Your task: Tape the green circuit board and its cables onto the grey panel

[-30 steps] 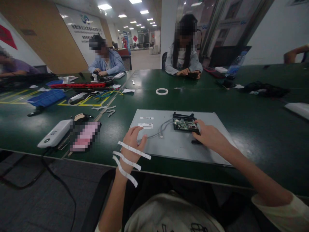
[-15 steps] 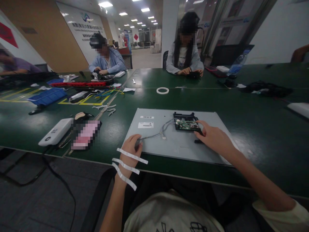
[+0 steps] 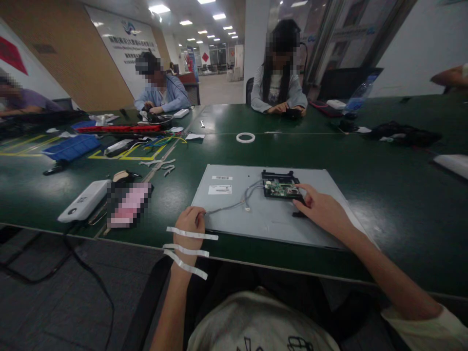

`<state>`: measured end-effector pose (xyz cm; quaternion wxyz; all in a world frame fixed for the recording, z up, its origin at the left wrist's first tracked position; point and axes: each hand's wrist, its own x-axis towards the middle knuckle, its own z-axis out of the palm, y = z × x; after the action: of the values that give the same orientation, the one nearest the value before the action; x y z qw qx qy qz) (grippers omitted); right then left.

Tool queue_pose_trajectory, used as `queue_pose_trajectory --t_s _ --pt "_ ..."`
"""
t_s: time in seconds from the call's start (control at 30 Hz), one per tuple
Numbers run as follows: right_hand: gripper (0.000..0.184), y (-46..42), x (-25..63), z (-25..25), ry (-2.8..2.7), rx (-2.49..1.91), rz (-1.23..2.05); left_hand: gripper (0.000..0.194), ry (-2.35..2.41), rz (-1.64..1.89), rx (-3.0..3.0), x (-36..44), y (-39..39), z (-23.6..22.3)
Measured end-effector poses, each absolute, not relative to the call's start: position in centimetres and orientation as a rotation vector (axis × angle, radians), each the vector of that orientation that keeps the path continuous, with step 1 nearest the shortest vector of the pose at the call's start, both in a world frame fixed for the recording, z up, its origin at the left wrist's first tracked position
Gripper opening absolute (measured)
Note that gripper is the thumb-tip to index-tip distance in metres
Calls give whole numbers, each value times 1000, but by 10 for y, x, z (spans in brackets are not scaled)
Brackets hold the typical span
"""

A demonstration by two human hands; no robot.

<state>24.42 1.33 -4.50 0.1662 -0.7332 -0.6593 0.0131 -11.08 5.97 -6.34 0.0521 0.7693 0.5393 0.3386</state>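
Observation:
A grey metal panel (image 3: 266,219) lies flat on the green table (image 3: 383,195) in front of me. A green circuit board (image 3: 281,188) in a black frame sits on its far half. A grey cable (image 3: 234,204) runs from the board toward the panel's near left corner. My left hand (image 3: 188,225) is closed, pinching the end of that cable at the corner; three white tape strips (image 3: 186,249) stick to its wrist. My right hand (image 3: 323,209) rests on the panel at the board's right edge, fingers curled against it.
A white tape roll (image 3: 245,138) lies beyond the panel. To the left are a white oblong device (image 3: 85,201), a blurred pink item (image 3: 128,204), a blue tray (image 3: 72,146) and coloured wires (image 3: 161,142). Three people sit at the far side. A black bag (image 3: 402,134) lies at right.
My left hand has slid from the panel's surface back to its near left corner, closed on the grey cable's end and drawn it out straight. The right hand has stayed at the board.

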Motion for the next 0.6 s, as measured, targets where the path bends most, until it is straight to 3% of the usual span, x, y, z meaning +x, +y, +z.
queue_pose_trajectory --t_s 0.23,0.4,0.6 --pt "45 15 248 -50 -1838 -2060 -41 26 1363 1115 2462 -74 59 -59" --pt "57 21 260 -64 -1819 -1914 -229 45 1169 892 2576 -37 53 -61" --pt "62 21 262 -71 -1874 -1925 -37 51 1261 623 2654 -26 46 -65"
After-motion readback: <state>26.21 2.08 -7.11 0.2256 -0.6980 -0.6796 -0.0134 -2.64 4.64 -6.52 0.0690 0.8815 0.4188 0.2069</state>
